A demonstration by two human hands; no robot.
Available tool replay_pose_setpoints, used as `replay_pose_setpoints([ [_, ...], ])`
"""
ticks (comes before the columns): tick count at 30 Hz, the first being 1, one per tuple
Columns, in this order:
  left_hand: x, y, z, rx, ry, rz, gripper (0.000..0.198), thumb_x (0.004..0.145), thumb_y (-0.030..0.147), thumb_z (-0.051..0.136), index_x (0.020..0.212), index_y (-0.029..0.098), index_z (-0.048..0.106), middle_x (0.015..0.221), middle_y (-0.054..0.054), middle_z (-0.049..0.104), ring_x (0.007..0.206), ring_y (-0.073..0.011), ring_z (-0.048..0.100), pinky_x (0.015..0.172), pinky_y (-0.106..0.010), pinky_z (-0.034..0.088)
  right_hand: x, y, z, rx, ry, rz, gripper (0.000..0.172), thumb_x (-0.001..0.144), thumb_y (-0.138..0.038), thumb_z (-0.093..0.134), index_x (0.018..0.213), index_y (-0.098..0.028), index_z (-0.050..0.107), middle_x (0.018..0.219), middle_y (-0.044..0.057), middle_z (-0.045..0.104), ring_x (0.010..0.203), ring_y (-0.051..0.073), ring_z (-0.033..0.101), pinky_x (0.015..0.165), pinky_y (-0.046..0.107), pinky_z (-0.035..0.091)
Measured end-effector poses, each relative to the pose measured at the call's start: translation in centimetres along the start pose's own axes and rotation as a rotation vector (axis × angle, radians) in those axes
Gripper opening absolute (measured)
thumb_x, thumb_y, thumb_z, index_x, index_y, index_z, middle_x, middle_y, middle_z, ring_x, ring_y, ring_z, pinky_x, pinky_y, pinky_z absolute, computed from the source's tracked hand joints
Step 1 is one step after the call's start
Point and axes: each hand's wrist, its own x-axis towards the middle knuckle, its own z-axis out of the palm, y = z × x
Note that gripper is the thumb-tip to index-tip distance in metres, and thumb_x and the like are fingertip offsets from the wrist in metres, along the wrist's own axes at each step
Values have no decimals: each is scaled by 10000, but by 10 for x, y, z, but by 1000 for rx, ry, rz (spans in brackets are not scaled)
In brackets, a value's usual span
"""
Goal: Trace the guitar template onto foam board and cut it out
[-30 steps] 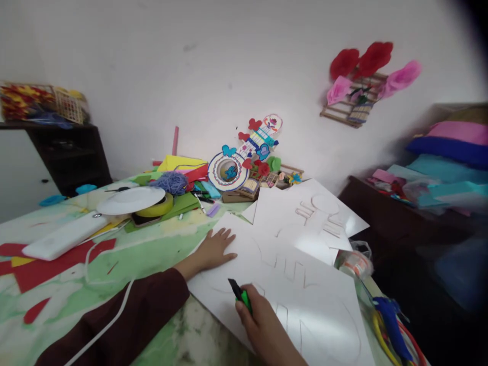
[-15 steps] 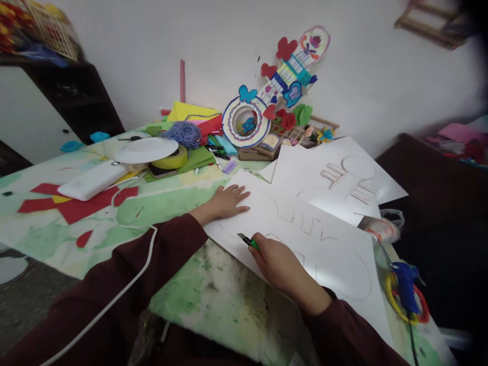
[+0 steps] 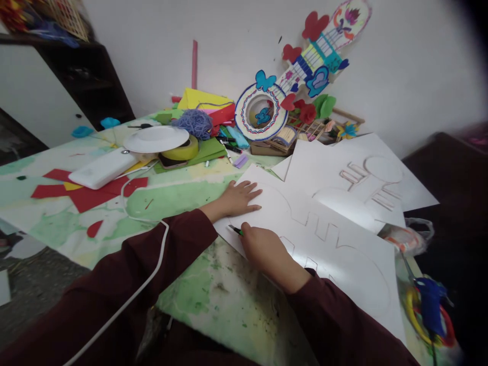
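Note:
My left hand [image 3: 241, 199] lies flat with spread fingers on the near-left part of a white sheet [image 3: 354, 274]. Closed in my right hand [image 3: 269, 251] is a utility knife [image 3: 236, 230] with a green body, its dark blade pointing left. The blade tip is over the sheet close to its left edge, just below my left hand; whether it touches the sheet I cannot tell. Pencil outlines with curves and notched steps run across the sheet. Behind it lies another white sheet [image 3: 415, 188] with a drawn circle and comb-like shapes.
A blue glue gun [image 3: 430, 305] and coloured tape rolls sit at the right edge. To the left are red paper scraps [image 3: 89, 198], a white power bank [image 3: 102, 170] and a white plate [image 3: 156, 139]. A decorated paper guitar [image 3: 261, 112] leans on the wall. A white cable crosses my left sleeve.
The whole view has shifted, so the table things appear further right. My right hand has brought the knife blade left across the sheet, nearer its left edge. My left hand stays flat.

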Motion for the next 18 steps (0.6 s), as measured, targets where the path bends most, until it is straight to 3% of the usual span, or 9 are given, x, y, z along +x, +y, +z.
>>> replay_pose_setpoints([
  [7,-1,0,-1,1,-1,7,685,862,657,235,1440,290,271,1537,-49,212,1383,-279,198,1072,-546,135,5,1,0,-15,-8,1,211,872,-124,356,1042,-142,479,763,82,649,694,238,647,586,312,451],
  [18,3,-5,8,34,24,16,688,861,666,227,1442,299,266,1534,-54,221,1382,-274,200,1077,-555,89,10,-9,-8,16,-75,43,247,856,-121,358,1059,-139,498,816,111,677,753,271,667,603,357,488],
])
